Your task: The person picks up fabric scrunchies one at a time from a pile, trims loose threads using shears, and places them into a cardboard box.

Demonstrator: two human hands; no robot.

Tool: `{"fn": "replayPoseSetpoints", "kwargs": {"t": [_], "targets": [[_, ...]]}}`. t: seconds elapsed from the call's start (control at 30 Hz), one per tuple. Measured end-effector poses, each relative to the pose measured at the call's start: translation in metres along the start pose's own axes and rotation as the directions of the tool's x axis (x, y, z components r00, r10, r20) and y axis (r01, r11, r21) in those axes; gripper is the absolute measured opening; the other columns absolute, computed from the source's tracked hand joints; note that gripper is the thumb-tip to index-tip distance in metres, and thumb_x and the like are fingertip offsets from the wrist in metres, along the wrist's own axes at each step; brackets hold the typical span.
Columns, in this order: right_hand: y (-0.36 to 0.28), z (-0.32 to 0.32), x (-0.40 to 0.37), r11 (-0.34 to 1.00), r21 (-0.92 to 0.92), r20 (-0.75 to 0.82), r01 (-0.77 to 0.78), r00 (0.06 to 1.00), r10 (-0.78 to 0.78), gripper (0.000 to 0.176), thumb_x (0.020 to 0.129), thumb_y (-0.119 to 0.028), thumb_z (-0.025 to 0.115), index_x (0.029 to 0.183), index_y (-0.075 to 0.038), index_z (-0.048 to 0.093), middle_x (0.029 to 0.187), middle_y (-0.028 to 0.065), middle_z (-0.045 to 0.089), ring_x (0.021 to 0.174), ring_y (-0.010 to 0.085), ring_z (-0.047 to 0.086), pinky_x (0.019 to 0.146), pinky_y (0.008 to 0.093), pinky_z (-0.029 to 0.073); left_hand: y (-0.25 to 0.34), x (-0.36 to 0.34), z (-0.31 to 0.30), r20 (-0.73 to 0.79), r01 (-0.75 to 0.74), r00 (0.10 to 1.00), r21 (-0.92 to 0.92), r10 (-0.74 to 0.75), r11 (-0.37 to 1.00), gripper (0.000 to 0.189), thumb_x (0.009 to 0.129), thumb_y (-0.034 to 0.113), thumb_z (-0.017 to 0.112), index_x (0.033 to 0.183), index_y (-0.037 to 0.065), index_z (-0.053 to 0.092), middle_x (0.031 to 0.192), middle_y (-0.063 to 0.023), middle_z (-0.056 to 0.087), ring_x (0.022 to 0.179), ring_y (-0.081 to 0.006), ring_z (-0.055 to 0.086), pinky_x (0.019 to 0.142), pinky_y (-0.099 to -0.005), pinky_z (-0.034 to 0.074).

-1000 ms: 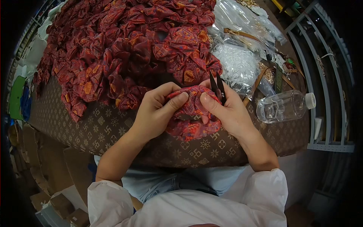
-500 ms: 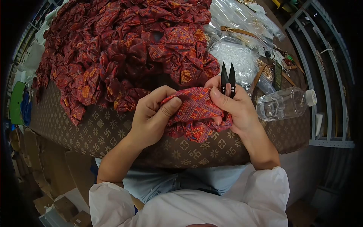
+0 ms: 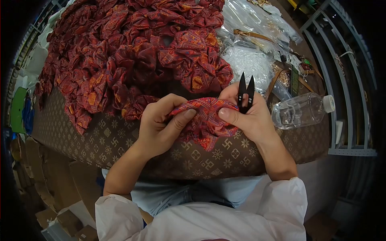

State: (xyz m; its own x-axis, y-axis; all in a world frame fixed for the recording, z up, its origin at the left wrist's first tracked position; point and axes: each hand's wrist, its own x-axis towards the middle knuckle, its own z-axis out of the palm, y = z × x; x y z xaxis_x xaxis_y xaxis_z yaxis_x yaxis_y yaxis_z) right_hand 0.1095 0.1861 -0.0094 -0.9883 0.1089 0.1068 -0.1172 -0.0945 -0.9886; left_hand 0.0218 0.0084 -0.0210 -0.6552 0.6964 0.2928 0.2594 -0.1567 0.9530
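Between my hands is a gathered piece of red patterned fabric [image 3: 207, 116], with orange, blue and purple woven-looking motifs. My left hand [image 3: 163, 122] pinches its left side between thumb and fingers. The right edge is pinched by my right hand [image 3: 249, 116], its thumb lying on top of the cloth. Black thread snips [image 3: 246, 92] are also held in my right hand, blades pointing up and away and parted at the tips. A loose fold of the fabric hangs below my fingers, over the table edge nearest me.
A large heap of matching gathered red fabric pieces [image 3: 120, 56] covers the table's far left. Clear plastic bags [image 3: 249, 60], tan straps [image 3: 253, 34] and a capped clear bottle [image 3: 299, 110] lie to the right. The brown patterned tablecloth [image 3: 201, 160] shows in front. A metal rack [image 3: 333, 80] stands at right.
The fabric is bunched up more between my hands, its flat face now folded. My right thumb has slid left and down, and the snips have tilted slightly right.
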Motion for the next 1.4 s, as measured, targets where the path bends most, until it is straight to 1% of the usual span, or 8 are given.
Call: {"fn": "replayPoseSetpoints", "kwargs": {"t": [0.2,0.33,0.5,0.73,1.17,1.27,1.33,1.4], "targets": [[-0.001,0.004,-0.001,0.998,-0.044,-0.018,0.050,0.999,-0.051,0.020,0.073,0.003,0.062,0.090,0.000,0.052,0.078,0.0019,0.056,0.072,0.0071,0.053,0.064,0.0194,0.043,-0.004,0.004,-0.001,-0.036,-0.226,0.971,0.190,0.237,0.955,0.011,0.073,0.003,0.062,0.083,-0.001,0.058,0.063,-0.0027,0.054,0.054,-0.0070,0.048,0.049,-0.0198,0.037],[0.003,0.006,-0.002,0.978,-0.078,-0.081,0.193,0.977,-0.199,0.018,0.073,0.006,0.059,0.089,0.001,0.053,0.081,0.0041,0.056,0.075,0.0085,0.053,0.068,0.0198,0.043,-0.007,0.003,-0.007,0.025,-0.381,0.918,0.334,0.396,0.862,0.026,0.062,-0.003,0.064,0.088,0.003,0.064,0.061,-0.0046,0.051,0.052,-0.0113,0.048,0.047,-0.0211,0.037],[0.006,-0.002,-0.001,0.950,-0.185,-0.059,0.250,0.962,-0.265,0.016,0.072,0.008,0.058,0.086,0.000,0.056,0.082,0.0051,0.057,0.076,0.0098,0.054,0.069,0.0218,0.043,-0.008,0.004,-0.011,0.033,-0.457,0.877,0.365,0.480,0.811,0.036,0.055,-0.005,0.063,0.089,0.006,0.066,0.062,-0.0030,0.049,0.053,-0.0109,0.046,0.047,-0.0207,0.037],[0.013,-0.006,0.004,0.960,-0.073,-0.010,0.270,0.963,-0.271,0.009,0.071,0.005,0.061,0.077,-0.002,0.060,0.083,0.0066,0.058,0.075,0.0118,0.054,0.066,0.0228,0.042,-0.012,0.006,-0.015,0.088,-0.565,0.810,0.379,0.580,0.732,0.033,0.054,-0.005,0.057,0.082,0.011,0.068,0.067,-0.0031,0.048,0.058,-0.0124,0.046,0.048,-0.0210,0.035],[0.018,-0.007,0.006,0.936,-0.070,-0.010,0.344,0.938,-0.345,0.006,0.072,0.003,0.061,0.072,-0.003,0.058,0.082,0.0078,0.056,0.075,0.0121,0.053,0.066,0.0230,0.041,-0.011,0.005,-0.015,0.081,-0.489,0.868,0.323,0.491,0.810,0.028,0.054,-0.004,0.057,0.074,0.012,0.068,0.074,-0.0053,0.050,0.063,-0.0128,0.048,0.052,-0.0210,0.037],[0.021,-0.009,0.008,0.926,-0.169,-0.025,0.338,0.937,-0.347,0.007,0.071,0.004,0.059,0.072,-0.002,0.057,0.080,0.0065,0.056,0.076,0.0120,0.053,0.066,0.0217,0.040,-0.004,0.008,-0.004,0.044,-0.421,0.901,0.325,0.431,0.847,0.028,0.057,-0.006,0.058,0.079,0.009,0.066,0.083,-0.0076,0.050,0.069,-0.0151,0.049,0.058,-0.0225,0.040],[0.018,-0.006,0.008,0.945,-0.165,-0.024,0.282,0.957,-0.289,0.008,0.071,0.005,0.059,0.072,-0.003,0.057,0.080,0.0054,0.056,0.075,0.0109,0.053,0.066,0.0214,0.040,0.002,0.011,0.009,-0.190,-0.302,0.919,0.221,0.345,0.927,0.029,0.060,-0.006,0.059,0.086,0.005,0.063,0.095,-0.0100,0.049,0.078,-0.0177,0.052,0.064,-0.0246,0.042],[0.018,-0.003,0.007,0.962,-0.160,-0.023,0.222,0.973,-0.228,0.008,0.071,0.005,0.059,0.073,-0.003,0.057,0.079,0.0044,0.056,0.075,0.0099,0.052,0.065,0.0210,0.040,-0.001,0.013,0.014,-0.160,-0.296,0.923,0.281,0.349,0.913,0.030,0.060,-0.006,0.060,0.089,0.004,0.061,0.092,-0.0096,0.051,0.077,-0.0178,0.053,0.064,-0.0245,0.043]]}}
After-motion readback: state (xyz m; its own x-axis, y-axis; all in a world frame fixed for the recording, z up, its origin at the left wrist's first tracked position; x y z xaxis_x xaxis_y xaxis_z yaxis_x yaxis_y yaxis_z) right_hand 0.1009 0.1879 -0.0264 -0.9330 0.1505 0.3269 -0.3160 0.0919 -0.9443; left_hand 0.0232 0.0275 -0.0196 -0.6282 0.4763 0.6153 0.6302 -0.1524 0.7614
